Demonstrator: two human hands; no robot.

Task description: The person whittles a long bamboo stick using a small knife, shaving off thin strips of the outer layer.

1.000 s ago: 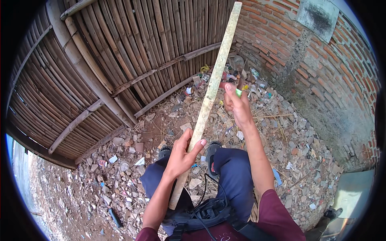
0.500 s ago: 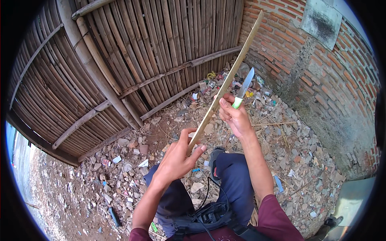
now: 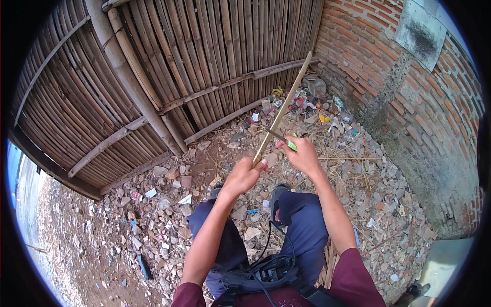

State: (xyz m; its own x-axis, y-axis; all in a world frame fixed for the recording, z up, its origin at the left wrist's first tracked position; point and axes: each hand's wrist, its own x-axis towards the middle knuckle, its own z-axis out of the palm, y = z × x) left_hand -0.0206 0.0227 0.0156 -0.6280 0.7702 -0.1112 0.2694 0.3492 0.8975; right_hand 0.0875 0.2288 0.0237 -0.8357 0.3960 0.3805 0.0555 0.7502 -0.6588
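Head view: a long, thin bamboo strip [image 3: 284, 107], pale yellow-tan and straight, slanting up and away toward the bamboo fence [image 3: 204, 66]. Lower end pinched in the left hand [image 3: 244, 176], grip pressed together around it. Right hand [image 3: 304, 156] closed on a green-handled knife [image 3: 280, 138], blade laid against the strip just above the left hand. Below, rubble-strewn ground [image 3: 153, 204]; brick wall [image 3: 409, 102] at right.

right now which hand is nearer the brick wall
Right. The right hand, holding the knife, is on the brick wall side; the left hand grips the bamboo strip farther away.
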